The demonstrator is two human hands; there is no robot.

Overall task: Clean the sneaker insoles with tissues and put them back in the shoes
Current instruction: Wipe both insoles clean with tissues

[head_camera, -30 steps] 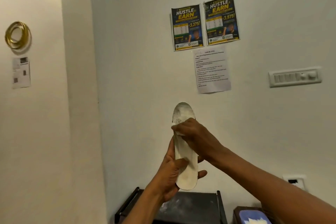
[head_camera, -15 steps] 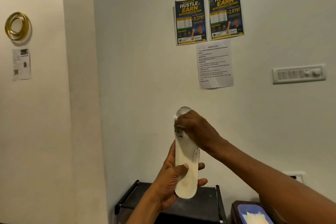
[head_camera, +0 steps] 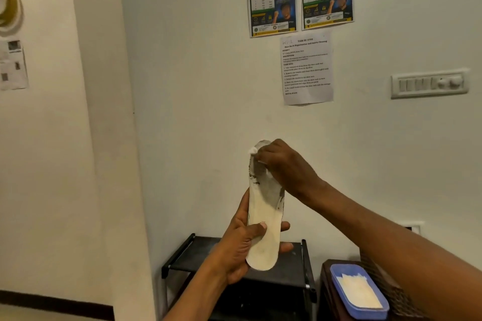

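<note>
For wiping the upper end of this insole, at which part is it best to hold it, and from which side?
Probably its lower end, from the left edge, as the left hand does: thumb across the front, fingers behind. The insole stands upright, flat and narrow, so one hand wraps it, leaving the top free for the right hand and its tissue.

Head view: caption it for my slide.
Left hand holds a white insole upright while the right hand presses a tissue to its grimy upper end, above a black rack.
</note>
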